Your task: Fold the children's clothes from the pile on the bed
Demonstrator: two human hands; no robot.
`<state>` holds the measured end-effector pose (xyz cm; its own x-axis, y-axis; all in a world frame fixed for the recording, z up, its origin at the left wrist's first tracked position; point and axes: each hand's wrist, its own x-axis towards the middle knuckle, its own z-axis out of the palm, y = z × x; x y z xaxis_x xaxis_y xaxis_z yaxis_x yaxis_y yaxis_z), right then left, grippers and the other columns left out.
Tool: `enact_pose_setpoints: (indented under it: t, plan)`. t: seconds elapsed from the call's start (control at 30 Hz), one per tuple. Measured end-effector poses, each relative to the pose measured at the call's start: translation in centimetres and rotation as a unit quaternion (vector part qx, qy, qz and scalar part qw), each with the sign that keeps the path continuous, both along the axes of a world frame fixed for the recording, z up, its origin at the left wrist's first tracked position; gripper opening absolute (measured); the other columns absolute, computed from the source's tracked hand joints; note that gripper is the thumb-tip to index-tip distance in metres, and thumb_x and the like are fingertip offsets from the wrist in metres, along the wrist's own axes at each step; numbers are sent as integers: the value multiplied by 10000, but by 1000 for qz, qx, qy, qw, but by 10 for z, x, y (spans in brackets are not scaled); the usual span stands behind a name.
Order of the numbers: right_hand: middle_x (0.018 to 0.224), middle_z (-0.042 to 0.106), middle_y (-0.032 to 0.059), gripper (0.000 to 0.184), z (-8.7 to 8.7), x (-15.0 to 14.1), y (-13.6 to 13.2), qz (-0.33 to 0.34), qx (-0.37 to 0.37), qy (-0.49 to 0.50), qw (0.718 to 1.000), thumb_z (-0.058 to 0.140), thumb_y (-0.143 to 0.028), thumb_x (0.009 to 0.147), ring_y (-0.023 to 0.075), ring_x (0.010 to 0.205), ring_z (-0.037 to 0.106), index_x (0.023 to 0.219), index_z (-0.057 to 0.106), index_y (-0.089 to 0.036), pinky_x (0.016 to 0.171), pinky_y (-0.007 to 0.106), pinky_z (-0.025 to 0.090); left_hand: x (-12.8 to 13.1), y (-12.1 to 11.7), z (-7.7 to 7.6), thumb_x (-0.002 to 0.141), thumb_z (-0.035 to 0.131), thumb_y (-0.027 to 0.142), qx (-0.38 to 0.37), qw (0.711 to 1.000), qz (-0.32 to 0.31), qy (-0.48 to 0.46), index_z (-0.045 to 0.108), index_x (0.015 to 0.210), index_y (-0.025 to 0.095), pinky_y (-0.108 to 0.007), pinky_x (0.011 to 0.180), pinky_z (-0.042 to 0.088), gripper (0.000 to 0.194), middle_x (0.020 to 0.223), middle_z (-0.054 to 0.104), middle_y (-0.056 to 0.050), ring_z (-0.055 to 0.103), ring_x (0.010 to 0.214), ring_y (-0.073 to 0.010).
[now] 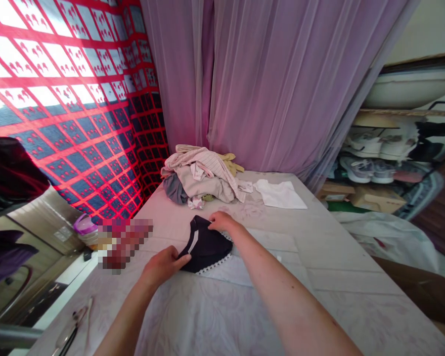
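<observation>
Before mauve curtains (274, 89), gripped black white-trimmed underwear (209, 247) at two edges with left hand (160, 266) and right hand (223, 222) apart; needed light, even tension!

Daylight glares through the red-grid curtain (74, 106) at left, whitening its upper panels (54, 55); elsewhere light is soft. Wide-angle distortion stretches the edges; a pixelated patch (123, 247) hides detail.
</observation>
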<state>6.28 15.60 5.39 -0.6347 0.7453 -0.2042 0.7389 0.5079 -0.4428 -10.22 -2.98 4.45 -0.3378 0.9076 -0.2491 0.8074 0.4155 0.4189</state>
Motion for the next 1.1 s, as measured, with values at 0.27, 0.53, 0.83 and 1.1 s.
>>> enact_pose_setpoints:
  t: [0.27, 0.53, 0.83, 1.1]
  plan:
    - [949, 691, -10, 293, 26, 22, -7, 29, 39, 92, 995, 561, -198, 715, 159, 843, 609, 980, 684, -226, 720, 218, 429, 6, 1, -15, 677, 610, 402, 57, 995, 49, -66, 570, 984, 208, -262, 636, 397, 366, 742, 645, 11, 622, 765, -198]
    - [727, 656, -45, 228, 85, 67, -22, 2, 75, 250, 965, 569, -229, 725, 126, 686, 568, 906, 704, -195, 623, 203, 399, 25, 19, 34, 639, 654, 540, 248, 889, 44, -383, 607, 867, 185, -279, 711, 485, 424, 770, 682, -6, 639, 788, -190]
    - [765, 679, -4, 280, 157, 118, -56, -116, 134, 523, 834, 593, -308, 723, 127, 659, 591, 937, 670, -144, 629, 244, 466, 71, 56, 145, 562, 786, 465, 442, 735, 12, -514, 620, 1002, 186, -313, 766, 531, 547, 951, 710, -32, 651, 879, -197]
    - [749, 691, -14, 250, 208, 139, -91, -152, 191, 609, 755, 647, -288, 703, 121, 631, 600, 920, 671, -165, 611, 250, 483, 86, 69, 224, 625, 774, 349, 500, 705, -98, -493, 642, 893, 158, -355, 848, 523, 355, 833, 710, -17, 665, 859, -192]
